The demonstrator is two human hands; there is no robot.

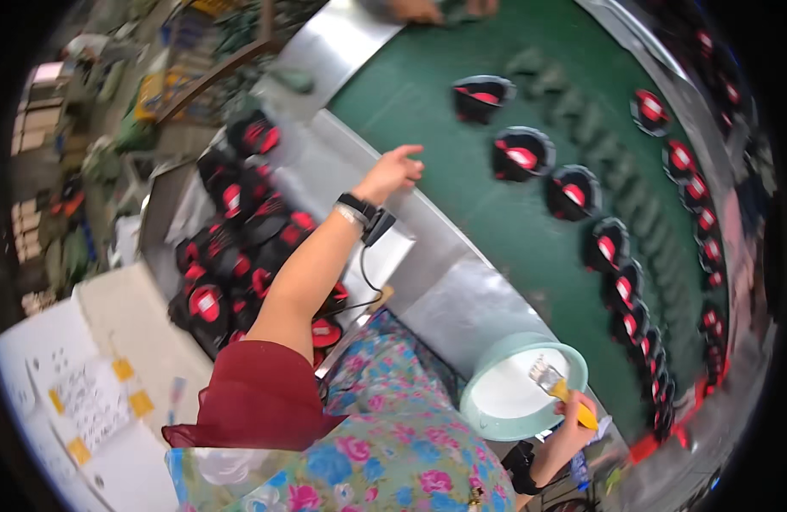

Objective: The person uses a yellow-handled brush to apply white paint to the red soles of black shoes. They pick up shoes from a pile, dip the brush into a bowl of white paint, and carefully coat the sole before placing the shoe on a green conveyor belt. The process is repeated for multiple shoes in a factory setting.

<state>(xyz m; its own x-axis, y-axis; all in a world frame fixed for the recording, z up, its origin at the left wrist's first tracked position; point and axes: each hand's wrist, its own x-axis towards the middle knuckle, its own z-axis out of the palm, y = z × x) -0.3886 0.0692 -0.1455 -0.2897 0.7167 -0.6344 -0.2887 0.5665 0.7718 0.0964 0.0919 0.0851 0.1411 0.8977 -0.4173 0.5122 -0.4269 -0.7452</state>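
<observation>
Head view: left hand open above belt; right hand grips one brush over one bowl.

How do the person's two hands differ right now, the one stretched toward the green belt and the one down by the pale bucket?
The left hand is empty and open, reaching over the metal rim toward the green belt; the right hand grips a yellow-handled brush over the pale green bucket. The left arm is stretched far out with a dark wristband; the right stays low and close to the body. Both are bare.
</observation>
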